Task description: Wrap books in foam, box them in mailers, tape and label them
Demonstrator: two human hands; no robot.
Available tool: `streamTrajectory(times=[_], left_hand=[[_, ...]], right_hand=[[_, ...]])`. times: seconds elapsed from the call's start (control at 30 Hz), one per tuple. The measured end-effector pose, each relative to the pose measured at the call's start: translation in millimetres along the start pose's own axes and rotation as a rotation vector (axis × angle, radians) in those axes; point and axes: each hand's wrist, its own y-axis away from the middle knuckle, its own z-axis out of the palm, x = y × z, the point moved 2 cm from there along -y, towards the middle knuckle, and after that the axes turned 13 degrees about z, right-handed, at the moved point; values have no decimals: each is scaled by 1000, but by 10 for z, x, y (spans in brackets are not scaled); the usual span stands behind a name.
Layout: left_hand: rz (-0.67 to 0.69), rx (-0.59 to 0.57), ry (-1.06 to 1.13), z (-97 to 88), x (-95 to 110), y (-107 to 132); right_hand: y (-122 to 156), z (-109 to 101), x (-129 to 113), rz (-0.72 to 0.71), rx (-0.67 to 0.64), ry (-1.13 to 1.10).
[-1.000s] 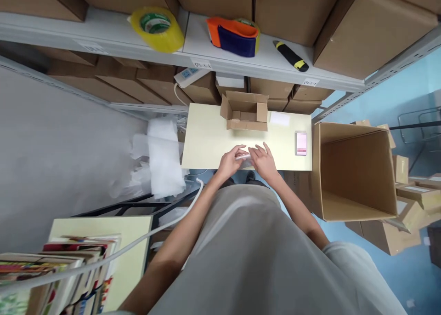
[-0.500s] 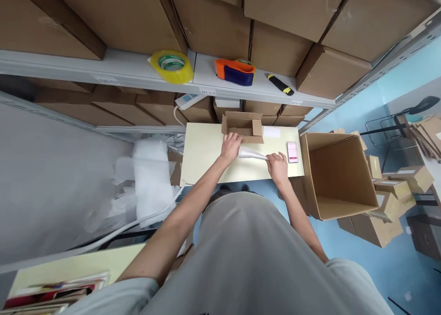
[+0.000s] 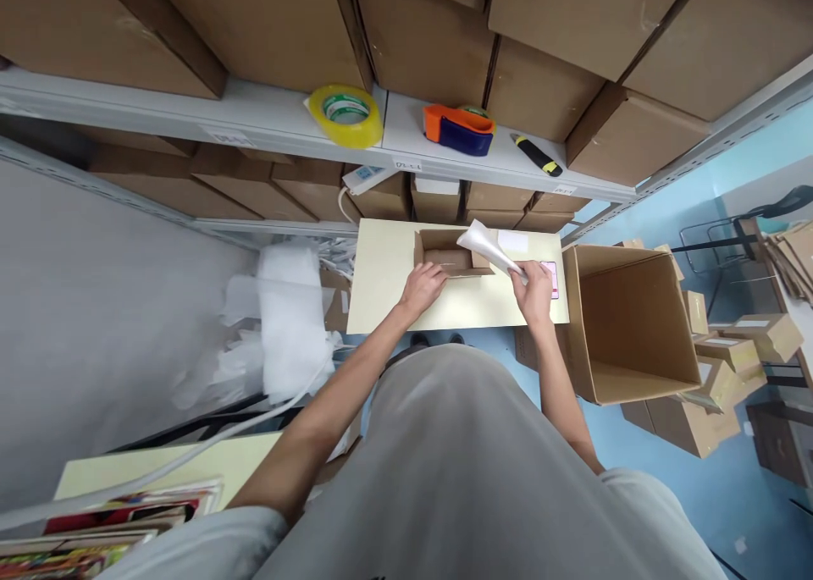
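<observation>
Leftmost on my feed, I see white foam wrap (image 3: 289, 322) beside the pale yellow table (image 3: 378, 288), and next a roll of yellow tape (image 3: 362, 131) on the shelf above. The left hand (image 3: 424, 285) rests at the near left edge of the small open box (image 3: 438, 243); at this range I can't tell whether its fingers pinch the cardboard or only lie on it. Over the box's right side slants a pale, glossy packet (image 3: 486, 243), its near end pinched firmly in the right hand (image 3: 533, 288), its far end free. I make out a white slip (image 3: 513, 240) behind the packet, then a phone (image 3: 555, 279), partly covered by that hand, and a large open carton (image 3: 641, 317) just beyond the table.
</observation>
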Motion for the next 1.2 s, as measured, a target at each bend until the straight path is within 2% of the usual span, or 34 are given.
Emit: streamTrajectory(times=[0.1,0.2,0.27,0.37,0.47,0.63,0.7,0.8,0.97,1.1,1.2], left_hand=[[-10,17,17,-26,93,409],[-45,12,32,-39,193,770],[-68,17,55,-42,245,923],[-105,95,118,-37,256,1008],[-169,176,150,5,179,994],[-242,123,144,137,47,972],[-240,96,130,169,27,979],[-215,33,86,190,4,985],[-153,-37,60,181,-60,951],[-132,-60,75,145,-118,905],[-106,-77,94,117,-146,874]], right_hand=[[-90,160,-145,-26,-102,-38],[-134,438,-318,-104,-289,-45],[-130,652,-437,-142,-408,-2],[-96,949,-604,-162,-516,92],[-82,1183,-754,-161,-536,140],[-152,1437,-902,-127,-567,219],[-183,1458,-909,-113,-574,277],[-202,1384,-881,-116,-567,345],[-203,1095,-771,-144,-509,398],[-211,849,-618,-67,-452,456],[-195,748,-543,-17,-448,460]])
